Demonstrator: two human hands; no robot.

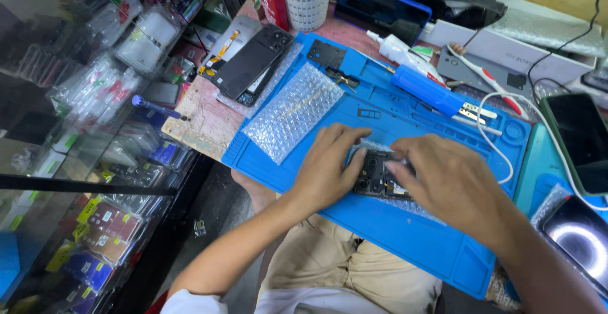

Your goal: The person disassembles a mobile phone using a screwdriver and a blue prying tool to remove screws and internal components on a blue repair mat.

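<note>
Head view: both hands rest on an opened phone (378,176) that lies back-off on a blue work mat (405,238), a little right of the picture's centre. The left hand (329,168) lies flat on the phone's left end, fingers spread and curled over its edge, pinning it down. The right hand (453,184) covers the phone's right end, fingertips bent down onto the exposed board; whether they pinch anything cannot be told. At 11 o'clock from the phone a sheet of bubble wrap (294,110) lies on the mat. Farther out the same way a dark phone back cover (253,61) rests on the worn bench. At 1 o'clock a blue electric screwdriver (427,90) lies on the mat's upper part, with a white cable (493,142) looping just beside it. At 12 o'clock, well apart, stands a white mesh cup (306,0).
</note>
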